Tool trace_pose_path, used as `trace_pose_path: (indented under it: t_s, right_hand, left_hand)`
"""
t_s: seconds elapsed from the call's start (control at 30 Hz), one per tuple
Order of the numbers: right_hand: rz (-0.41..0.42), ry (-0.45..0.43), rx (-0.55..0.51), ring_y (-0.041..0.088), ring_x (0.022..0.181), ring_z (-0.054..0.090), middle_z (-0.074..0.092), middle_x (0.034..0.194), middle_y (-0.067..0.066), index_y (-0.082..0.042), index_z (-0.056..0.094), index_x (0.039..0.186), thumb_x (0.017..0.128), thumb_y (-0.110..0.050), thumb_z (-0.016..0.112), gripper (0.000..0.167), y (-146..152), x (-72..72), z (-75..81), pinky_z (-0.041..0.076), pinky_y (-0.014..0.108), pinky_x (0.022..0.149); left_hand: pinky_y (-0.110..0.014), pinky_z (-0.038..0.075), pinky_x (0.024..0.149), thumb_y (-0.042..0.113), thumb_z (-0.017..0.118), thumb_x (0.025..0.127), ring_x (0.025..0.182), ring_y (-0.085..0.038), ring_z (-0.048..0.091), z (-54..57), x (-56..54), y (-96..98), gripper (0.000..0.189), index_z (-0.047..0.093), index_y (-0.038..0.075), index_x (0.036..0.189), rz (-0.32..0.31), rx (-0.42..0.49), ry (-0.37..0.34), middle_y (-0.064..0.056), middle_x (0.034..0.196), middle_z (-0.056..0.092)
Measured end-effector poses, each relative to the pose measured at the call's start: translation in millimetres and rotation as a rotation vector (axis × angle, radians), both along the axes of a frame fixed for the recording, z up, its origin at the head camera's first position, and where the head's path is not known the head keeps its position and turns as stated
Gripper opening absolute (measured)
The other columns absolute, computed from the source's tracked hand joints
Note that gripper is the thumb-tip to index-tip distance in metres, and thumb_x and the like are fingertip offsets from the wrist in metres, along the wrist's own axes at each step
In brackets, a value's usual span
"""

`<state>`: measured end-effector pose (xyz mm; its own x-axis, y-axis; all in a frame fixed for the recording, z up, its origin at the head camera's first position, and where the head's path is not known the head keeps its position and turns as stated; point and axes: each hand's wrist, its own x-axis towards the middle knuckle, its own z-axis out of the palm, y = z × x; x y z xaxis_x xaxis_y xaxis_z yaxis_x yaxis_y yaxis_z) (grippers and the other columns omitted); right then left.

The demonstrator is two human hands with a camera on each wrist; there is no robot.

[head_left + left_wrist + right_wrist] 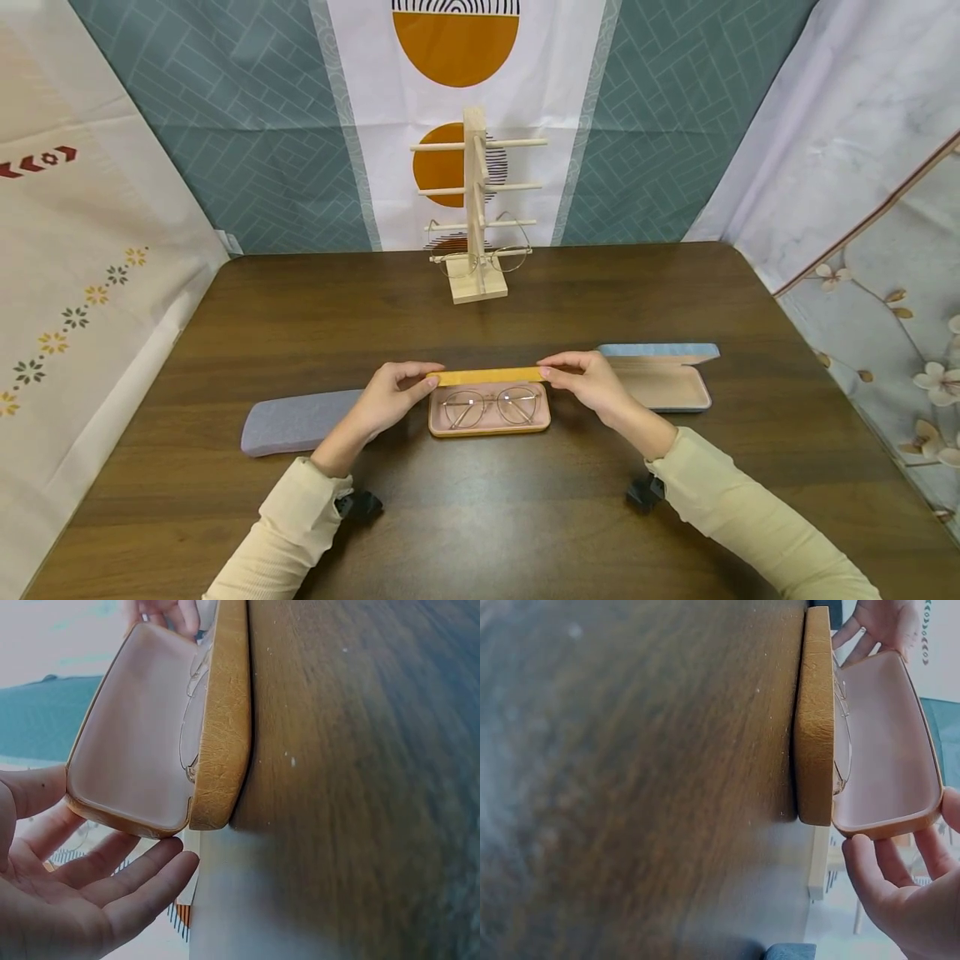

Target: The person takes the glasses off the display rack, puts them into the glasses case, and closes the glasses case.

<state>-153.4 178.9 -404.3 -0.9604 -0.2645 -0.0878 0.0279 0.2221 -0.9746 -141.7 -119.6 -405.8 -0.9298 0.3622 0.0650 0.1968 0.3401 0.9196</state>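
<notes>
A yellow eyeglass case [489, 432] lies open on the table in front of me, its lid [487, 377] raised at the back. Inside, on the pink lining, rest thin-rimmed round glasses [517, 405] with their temples folded. My left hand [384, 402] holds the lid's left end between thumb and fingers. At the opposite end my right hand [594, 385] pinches the lid's corner. In the left wrist view the thumb is at the lid's rim and the other fingers spread along its outer side. The right wrist view shows the glasses [843, 750] partly hidden behind the case's front wall.
A closed grey-blue case [300, 422] lies left, partly behind my left hand. On the right, a blue case [663, 387] stands open. Behind, a wooden display rack [476, 200] carries another pair of glasses [512, 260] low down. Patterned cloths hang around the brown table [495, 517].
</notes>
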Motion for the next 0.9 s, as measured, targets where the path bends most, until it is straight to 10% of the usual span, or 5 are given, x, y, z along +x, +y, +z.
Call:
trace_pose_path:
  t_s: [0.9]
  right_hand:
    - [0.016,0.027,0.080,0.028,0.108,0.054,0.061,0.111,0.016,0.006,0.067,0.100,0.079,-0.012,0.071,0.028,6.5,9.0,-2.5,0.047,0.026,0.082]
  left_hand:
    - [-0.047,0.043,0.089,-0.001,0.065,0.081,0.108,-0.035,0.052,-4.1,7.6,-2.8,0.025,0.065,-0.007,0.105,-0.017,0.021,0.015,-0.021,0.112,0.059]
